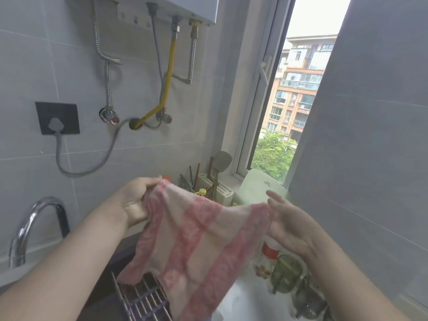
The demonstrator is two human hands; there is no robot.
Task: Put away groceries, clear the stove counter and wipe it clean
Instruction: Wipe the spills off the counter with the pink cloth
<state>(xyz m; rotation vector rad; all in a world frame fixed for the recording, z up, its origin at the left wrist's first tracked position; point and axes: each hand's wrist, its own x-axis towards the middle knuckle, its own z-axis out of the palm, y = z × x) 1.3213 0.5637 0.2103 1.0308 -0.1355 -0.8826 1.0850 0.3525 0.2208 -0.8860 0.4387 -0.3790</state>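
Note:
A pink and cream checked cloth (194,239) hangs spread out in the air above the sink area. My left hand (136,200) grips its upper left corner with curled fingers. My right hand (287,225) holds the upper right corner by pinching it, while its other fingers stretch out straight. The cloth's lower edge droops over a metal rack (143,297) below.
A chrome tap (30,228) stands at the left. Behind the cloth are a utensil holder (217,188) with a spatula, a pale cutting board (259,186), and green glass jars (287,274) along the right wall. Pipes and a socket sit on the tiled wall; a window opens at right.

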